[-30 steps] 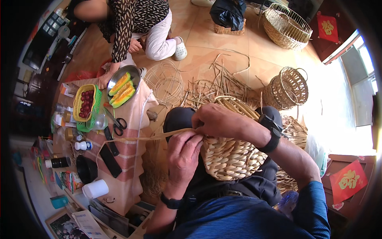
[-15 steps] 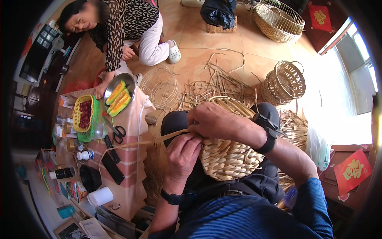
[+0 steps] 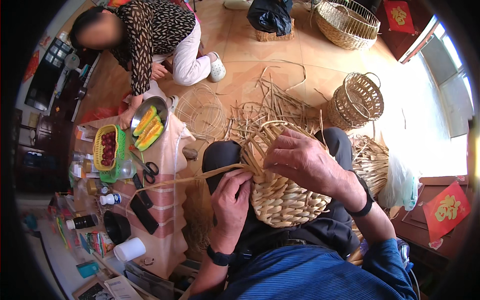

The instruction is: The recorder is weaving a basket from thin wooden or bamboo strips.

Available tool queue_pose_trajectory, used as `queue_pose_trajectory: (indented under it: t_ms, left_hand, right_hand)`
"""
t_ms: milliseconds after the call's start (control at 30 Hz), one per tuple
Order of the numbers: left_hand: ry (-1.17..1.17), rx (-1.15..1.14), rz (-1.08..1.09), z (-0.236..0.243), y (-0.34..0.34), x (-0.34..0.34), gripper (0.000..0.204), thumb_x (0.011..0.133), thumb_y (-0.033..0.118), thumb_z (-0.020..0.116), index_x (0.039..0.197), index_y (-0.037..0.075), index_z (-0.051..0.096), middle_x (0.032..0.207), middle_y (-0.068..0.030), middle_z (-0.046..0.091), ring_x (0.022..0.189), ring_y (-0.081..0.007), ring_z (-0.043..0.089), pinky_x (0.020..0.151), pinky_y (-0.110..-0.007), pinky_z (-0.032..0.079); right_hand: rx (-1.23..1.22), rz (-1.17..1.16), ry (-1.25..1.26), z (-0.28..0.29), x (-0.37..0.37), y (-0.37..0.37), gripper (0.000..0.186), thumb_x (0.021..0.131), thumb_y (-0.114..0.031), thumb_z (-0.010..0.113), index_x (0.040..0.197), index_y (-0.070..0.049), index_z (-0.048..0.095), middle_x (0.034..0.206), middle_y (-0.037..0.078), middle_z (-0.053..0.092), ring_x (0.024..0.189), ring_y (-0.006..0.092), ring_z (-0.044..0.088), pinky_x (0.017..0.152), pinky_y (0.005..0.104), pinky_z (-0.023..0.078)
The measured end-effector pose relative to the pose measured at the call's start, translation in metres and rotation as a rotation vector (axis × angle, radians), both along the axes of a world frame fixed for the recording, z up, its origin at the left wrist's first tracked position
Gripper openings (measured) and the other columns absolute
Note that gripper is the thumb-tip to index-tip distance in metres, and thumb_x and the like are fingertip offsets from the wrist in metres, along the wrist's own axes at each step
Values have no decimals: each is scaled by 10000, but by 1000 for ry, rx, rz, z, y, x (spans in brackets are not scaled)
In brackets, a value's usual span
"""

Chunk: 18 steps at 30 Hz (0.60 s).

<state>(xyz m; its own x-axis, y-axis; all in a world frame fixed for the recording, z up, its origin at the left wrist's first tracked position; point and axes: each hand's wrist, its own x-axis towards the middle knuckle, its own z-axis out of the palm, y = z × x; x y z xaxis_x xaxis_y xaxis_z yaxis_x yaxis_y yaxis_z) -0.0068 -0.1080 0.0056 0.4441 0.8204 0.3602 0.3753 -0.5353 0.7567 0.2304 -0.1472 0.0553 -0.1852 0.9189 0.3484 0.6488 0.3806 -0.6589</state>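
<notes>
Moving away to the right since the earlier frame, the person's right hand (image 3: 304, 162) is now uncovering the spot where it was lying over the fingertips of the left hand (image 3: 230, 200), while that left hand is staying at the same corner. Two hands are working on one half-woven basket (image 3: 287, 205), which is resting on the person's lap between two dark-trousered knees. Thumb and fingers of the left hand are pinching one pale strip (image 3: 197, 178) against the basket's left edge; the right hand's fingers are curling over the basket's upper side, and whether they are gripping a strand one cannot tell. Several bare stakes (image 3: 257, 142) are pointing forward, away from the person, with the braided wall facing the belt; the strip's long axis is running leftward, dipping slightly, over the table (image 3: 172, 200). Two other round baskets are standing on the floor, one handled basket (image 3: 357, 100) and one wide basket (image 3: 346, 27) farther off. On the table, one pair of scissors (image 3: 150, 172), one metal bowl (image 3: 162, 107) with at least two melon slices (image 3: 150, 136), and one white cup (image 3: 130, 249) are lying. One co-worker (image 3: 160, 30) is leaning beside the bowl.
</notes>
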Motion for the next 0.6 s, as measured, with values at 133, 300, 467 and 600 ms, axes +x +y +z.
queue_pose_trajectory:
  t_ms: [133,300,467,600]
  left_hand:
    - [-10,64,12,-6,0,2,215,930,-79,773,1111,32,740,1129,-127,756,1057,-323,757,933,-402,606]
    - [-35,-12,-14,-15,1,1,187,968,-47,743,1137,25,707,1148,-138,746,1076,-342,746,959,-418,591]
    - [-48,-9,-7,-21,4,0,187,978,-28,739,1155,20,699,1153,-144,746,1081,-355,744,969,-421,584]
    - [-49,-83,-75,-15,10,-3,179,970,-36,732,1136,26,709,1133,-138,754,1067,-364,744,955,-419,589]
  right_hand:
    - [35,23,4,-5,3,-2,132,910,-88,793,1032,-63,749,961,93,669,1007,331,652,894,442,556]
    - [21,47,76,-8,7,-3,140,910,-78,797,1040,-61,750,981,92,681,1018,332,649,909,449,552]
    - [18,10,60,-8,4,-6,152,915,-87,794,1061,-68,755,983,87,684,1011,330,649,902,444,548]
    - [3,34,7,-6,3,-6,169,907,-99,800,1071,-85,758,975,82,665,1004,322,638,899,440,540]
